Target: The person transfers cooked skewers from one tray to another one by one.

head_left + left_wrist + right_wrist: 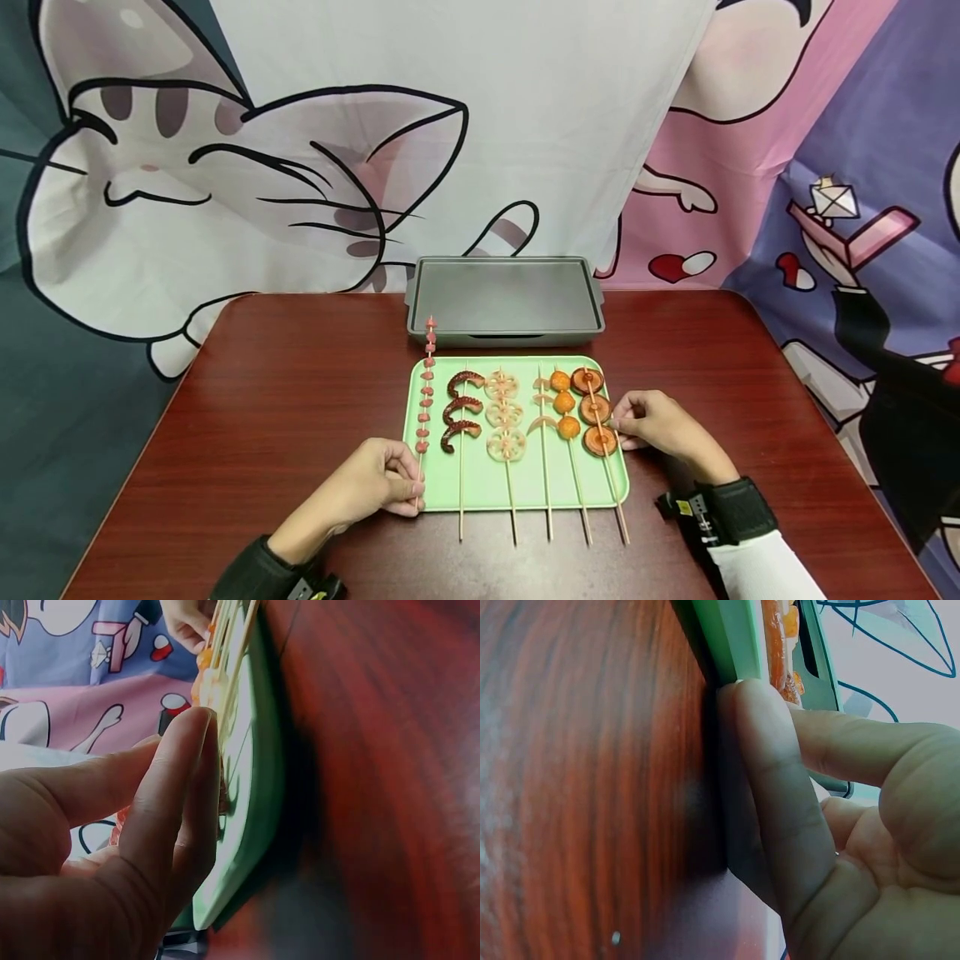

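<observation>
A light green tray (487, 492) lies on the table with several skewers on it. At its left edge, my left hand (382, 479) pinches the lower stick of a skewer of small pink pieces (424, 402), whose tip reaches past the tray's far rim. In the left wrist view, the fingers (169, 787) hide the grip. My right hand (656, 423) pinches the tray's right rim, beside the mushroom skewer (596, 409). Between the hands lie skewers of brown curled tentacles (462, 405), pale round slices (505, 414), thin curved pieces (542, 400) and orange balls (564, 403).
Behind the green tray stands a grey rectangular pan (506, 296), close to its far rim. The dark red wooden table (300, 383) extends to both sides. A cartoon-printed cloth (525, 125) hangs behind the table. Several stick ends overhang the tray's near rim.
</observation>
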`<state>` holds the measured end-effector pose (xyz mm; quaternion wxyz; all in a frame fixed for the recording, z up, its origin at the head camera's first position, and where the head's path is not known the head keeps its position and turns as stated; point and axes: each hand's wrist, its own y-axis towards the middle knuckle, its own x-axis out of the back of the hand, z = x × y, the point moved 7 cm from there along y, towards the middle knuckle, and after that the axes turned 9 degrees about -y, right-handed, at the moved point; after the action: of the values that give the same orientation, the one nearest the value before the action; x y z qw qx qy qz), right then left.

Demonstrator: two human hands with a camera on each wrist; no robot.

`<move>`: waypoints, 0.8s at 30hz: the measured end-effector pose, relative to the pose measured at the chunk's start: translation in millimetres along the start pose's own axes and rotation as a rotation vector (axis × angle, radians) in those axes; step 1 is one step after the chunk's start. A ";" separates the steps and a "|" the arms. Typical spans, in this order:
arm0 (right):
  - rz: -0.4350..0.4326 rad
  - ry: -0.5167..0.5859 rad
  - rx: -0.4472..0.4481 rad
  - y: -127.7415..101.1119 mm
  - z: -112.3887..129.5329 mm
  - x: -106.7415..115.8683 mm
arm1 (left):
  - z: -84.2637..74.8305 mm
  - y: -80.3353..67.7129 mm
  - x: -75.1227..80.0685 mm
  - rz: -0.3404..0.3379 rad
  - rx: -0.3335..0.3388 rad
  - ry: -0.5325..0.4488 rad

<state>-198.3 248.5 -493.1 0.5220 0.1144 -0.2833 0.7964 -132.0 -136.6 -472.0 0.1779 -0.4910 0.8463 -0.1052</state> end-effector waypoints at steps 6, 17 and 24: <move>0.006 0.002 -0.001 -0.3 1.1 -0.7 | 10.4 -11.4 -4.7 0.029 -0.002 -0.004; 0.008 -0.002 -0.001 0.2 -0.6 0.4 | 21.5 -20.9 -6.3 0.016 0.013 -0.036; 0.005 0.001 -0.001 0.3 -1.3 -0.2 | 24.4 -25.8 -4.4 -0.016 0.015 -0.026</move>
<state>-198.3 249.0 -494.3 0.5201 0.1127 -0.2837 0.7977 -99.7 -145.5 -484.4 0.1917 -0.4978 0.8391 -0.1067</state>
